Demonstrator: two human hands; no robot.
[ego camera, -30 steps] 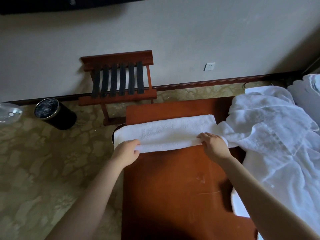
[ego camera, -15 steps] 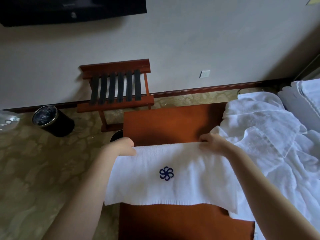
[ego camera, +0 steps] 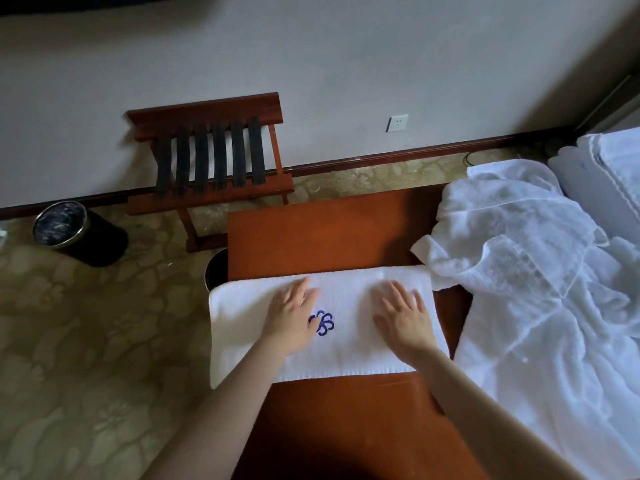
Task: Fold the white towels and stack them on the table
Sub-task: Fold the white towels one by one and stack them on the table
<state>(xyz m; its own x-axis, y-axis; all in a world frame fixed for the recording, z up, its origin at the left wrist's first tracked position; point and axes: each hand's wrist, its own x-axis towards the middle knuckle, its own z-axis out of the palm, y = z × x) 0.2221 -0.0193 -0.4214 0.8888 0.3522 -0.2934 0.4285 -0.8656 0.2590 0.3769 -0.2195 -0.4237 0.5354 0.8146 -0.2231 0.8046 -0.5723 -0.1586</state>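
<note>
A white towel [ego camera: 349, 344] with a blue flower emblem lies folded across the reddish wooden table [ego camera: 322, 233], its left end hanging past the table's left edge. My left hand [ego camera: 292, 322] lies flat on the towel just left of the emblem, fingers straight. My right hand [ego camera: 403, 318] presses flat on the towel's right half, fingers spread. To the right, a heap of rumpled white towels and linen [ego camera: 540, 271] covers the table's right side and spills beyond it.
A wooden luggage rack [ego camera: 211, 161] with black straps stands against the wall behind the table. A black bin [ego camera: 78, 232] sits on the patterned carpet at left. Another dark bin [ego camera: 216, 270] peeks out by the table's left edge. Stacked white linen [ego camera: 613, 168] lies far right.
The towel was pulled toward me and folded over, showing the blue emblem. Both hands let go of its far corners and now lie flat on top of it.
</note>
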